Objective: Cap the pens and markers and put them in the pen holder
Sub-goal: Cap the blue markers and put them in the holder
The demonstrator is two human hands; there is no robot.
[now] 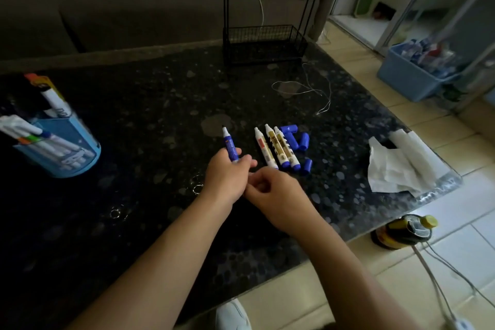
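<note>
The left hand (227,178) grips a blue marker (229,145) by its lower barrel, fingers curled round it, bare tip up, over the middle of the table (160,99); the right hand (278,195) sits just beside, fingers curled, on a cap or on nothing I cannot tell; three markers (276,148) and loose caps (297,139) lie nearer the right edge; the pen holder (80,162) stands at the left edge. The marker looks light, stiff and smooth; a mid-barrel hold, clear of the tip, should suit capping.
</note>
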